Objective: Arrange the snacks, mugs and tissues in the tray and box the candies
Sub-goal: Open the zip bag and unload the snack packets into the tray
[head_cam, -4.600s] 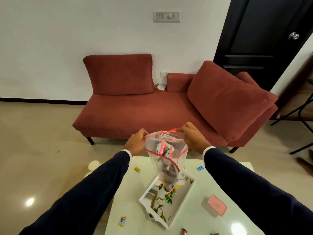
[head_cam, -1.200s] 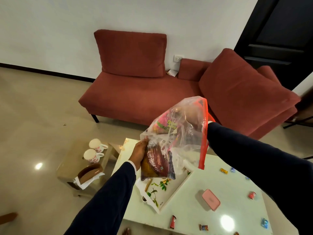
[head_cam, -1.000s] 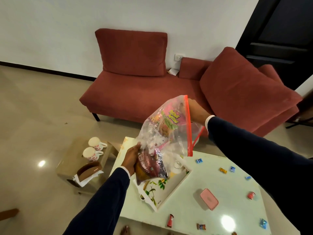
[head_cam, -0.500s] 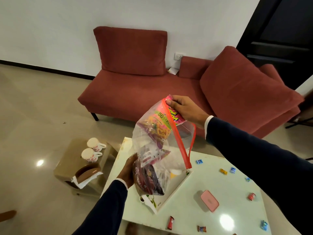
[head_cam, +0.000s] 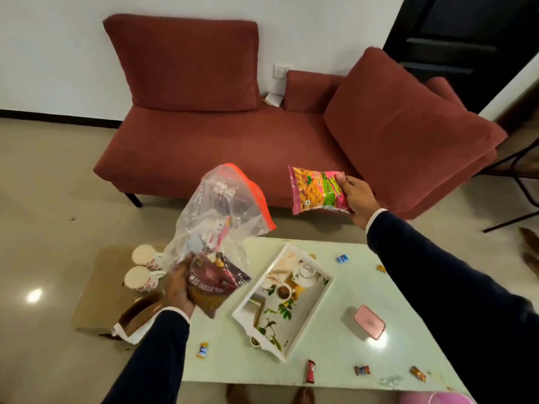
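My left hand [head_cam: 178,287] grips the bottom of a clear zip bag [head_cam: 217,205] with a red strip, held above the table's left edge. A dark maroon snack packet [head_cam: 214,282] and other small packets sit inside it. My right hand [head_cam: 357,199] holds a pink and green snack packet [head_cam: 316,189] in the air, outside the bag and above the table's far edge. A white tray [head_cam: 303,319] with a printed tea picture lies on the table. Wrapped candies [head_cam: 309,371] are scattered around it. A pink lidded box [head_cam: 369,322] stands to the tray's right.
Two floral mugs [head_cam: 143,277] and a brown tissue holder [head_cam: 140,314] sit on a low side table [head_cam: 96,298] to the left. A red sofa [head_cam: 233,135] stands behind the pale green table [head_cam: 329,354]. Bare feet show under the table's near edge.
My right hand has pulled the pink and green packet out of the bag and moved it to the right. The left hand still grips the bag, which has tipped leftward.
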`<state>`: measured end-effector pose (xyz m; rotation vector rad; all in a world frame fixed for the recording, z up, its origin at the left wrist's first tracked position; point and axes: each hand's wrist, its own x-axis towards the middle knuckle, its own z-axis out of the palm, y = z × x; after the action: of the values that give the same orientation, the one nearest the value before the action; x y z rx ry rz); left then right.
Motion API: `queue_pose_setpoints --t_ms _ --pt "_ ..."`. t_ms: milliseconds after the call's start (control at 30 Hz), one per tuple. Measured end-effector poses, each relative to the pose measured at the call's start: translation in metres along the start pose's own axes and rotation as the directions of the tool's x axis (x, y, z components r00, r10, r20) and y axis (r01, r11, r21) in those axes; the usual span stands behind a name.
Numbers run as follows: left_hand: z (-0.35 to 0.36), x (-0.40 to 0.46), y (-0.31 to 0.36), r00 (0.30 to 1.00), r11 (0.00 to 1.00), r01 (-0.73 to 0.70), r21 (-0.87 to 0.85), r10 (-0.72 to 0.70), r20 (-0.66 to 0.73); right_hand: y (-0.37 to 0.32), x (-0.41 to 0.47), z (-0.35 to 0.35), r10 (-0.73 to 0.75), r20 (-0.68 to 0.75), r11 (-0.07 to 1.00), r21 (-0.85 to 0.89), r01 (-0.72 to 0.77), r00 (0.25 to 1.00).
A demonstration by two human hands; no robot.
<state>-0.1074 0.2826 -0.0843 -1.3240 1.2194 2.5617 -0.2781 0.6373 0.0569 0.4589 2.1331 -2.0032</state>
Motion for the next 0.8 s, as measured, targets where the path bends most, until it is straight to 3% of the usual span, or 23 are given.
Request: queue_pose_setpoints --t_ms 133,233,300,400,600,800 --pt "-0.007 0.028 -0.01 0.999 0.999 0.038 0.022 -0.038 0.013 0.078 0.029 -0.009 -0.061 -0.055 0.92 -0.389 0.035 0.997" --pt "-0.006 0.057 -0.038 0.996 0.996 0.089 0.019 -0.089 0.011 0.145 0.071 -0.01 -0.062 0.007 0.717 -0.695 0.05 0.998" --pt "-0.008 0.073 -0.059 0.996 0.995 0.085 0.047 -0.086 0.027 0.189 0.096 -0.008 -0.054 0.084 0.599 -0.794 0.099 0.995" --pt "-0.016 0.096 -0.091 0.997 0.994 0.068 0.083 -0.071 0.033 0.248 0.13 0.0 -0.028 0.17 0.468 -0.869 0.163 0.985" --pt "-0.041 0.133 -0.14 0.995 0.996 0.092 0.01 -0.093 0.034 0.327 0.178 0.017 0.018 0.266 0.367 -0.898 0.242 0.964" --pt "-0.053 0.153 -0.164 0.994 0.995 0.102 0.015 -0.103 0.032 0.352 0.218 0.034 0.062 0.279 0.393 -0.889 0.234 0.958"
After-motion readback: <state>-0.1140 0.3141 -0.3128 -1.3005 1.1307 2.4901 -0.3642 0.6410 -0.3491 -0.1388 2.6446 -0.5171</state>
